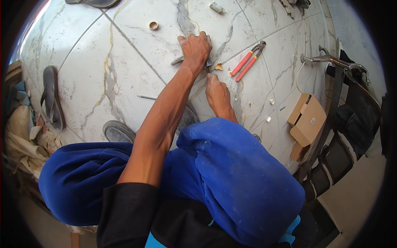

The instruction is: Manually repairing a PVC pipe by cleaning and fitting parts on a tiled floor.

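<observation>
My left hand (pixel 196 48) is closed over the metal head of a claw hammer (pixel 177 60), whose curved claw sticks out on the left. Just below it, my right hand (pixel 219 94) has its fingers curled, with the thumb by a narrow dark shaft (pixel 208 70) under the hammer head. Most of what it grips is hidden. Beside the hands lie orange-brown broken chips (pixel 218 66). To their right are end-cutting pincers (pixel 249 61) with red handles. A thin metal rod with a ridged shaft (pixel 146 97) rests on the floor, left of my left forearm.
Marble-patterned tiles (pixel 136 49) form the floor. A small ring (pixel 153 25) and a small tube (pixel 216 7) lie farther off. Sandals (pixel 51 98) and piled debris (pixel 25 124) are left; an open cardboard box (pixel 307 118), white bits (pixel 269 119) and metal-framed chairs (pixel 347 111) are right.
</observation>
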A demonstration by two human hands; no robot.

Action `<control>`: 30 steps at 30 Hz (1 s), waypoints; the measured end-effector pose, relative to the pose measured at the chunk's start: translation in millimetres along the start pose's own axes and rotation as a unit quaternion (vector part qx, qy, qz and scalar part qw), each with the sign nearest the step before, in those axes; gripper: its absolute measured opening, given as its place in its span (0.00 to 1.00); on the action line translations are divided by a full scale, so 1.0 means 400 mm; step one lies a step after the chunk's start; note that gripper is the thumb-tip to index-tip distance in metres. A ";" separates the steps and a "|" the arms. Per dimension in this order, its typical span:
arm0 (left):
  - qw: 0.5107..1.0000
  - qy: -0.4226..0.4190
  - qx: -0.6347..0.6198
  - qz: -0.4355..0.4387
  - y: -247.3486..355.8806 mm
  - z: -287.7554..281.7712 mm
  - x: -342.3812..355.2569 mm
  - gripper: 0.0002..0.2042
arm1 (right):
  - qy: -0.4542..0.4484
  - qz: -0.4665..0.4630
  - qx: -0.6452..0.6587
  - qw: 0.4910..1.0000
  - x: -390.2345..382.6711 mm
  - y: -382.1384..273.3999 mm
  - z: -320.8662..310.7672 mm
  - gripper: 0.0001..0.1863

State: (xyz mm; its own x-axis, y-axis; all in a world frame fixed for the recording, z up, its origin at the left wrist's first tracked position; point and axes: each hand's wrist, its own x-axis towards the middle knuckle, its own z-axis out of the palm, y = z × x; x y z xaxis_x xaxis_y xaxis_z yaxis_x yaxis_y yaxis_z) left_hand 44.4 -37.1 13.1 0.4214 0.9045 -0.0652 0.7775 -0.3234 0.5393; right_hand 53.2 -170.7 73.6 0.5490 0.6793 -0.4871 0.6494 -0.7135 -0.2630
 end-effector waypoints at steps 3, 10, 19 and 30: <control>0.999 -0.030 0.008 0.007 0.009 -0.001 0.004 0.12 | 0.043 -0.054 0.011 0.998 -0.004 0.008 -0.002 0.17; 0.999 0.005 0.018 0.030 0.023 -0.009 -0.012 0.16 | 0.019 -0.015 0.077 0.997 -0.012 0.008 0.011 0.19; 1.000 -0.001 0.009 -0.008 0.035 0.009 -0.018 0.15 | -0.013 0.036 0.033 0.999 -0.035 0.017 -0.003 0.22; 0.998 0.008 0.058 -0.031 0.022 0.023 0.007 0.15 | -0.043 0.084 0.012 0.995 -0.070 0.023 -0.009 0.19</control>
State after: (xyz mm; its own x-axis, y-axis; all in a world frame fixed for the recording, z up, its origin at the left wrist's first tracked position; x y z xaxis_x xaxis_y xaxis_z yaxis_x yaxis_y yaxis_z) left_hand 56.6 -39.9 9.8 0.3640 0.9279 -0.0809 0.8509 -0.2960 0.4341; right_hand 45.8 -195.8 87.7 0.6004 0.5341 -0.5952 0.5399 -0.8198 -0.1910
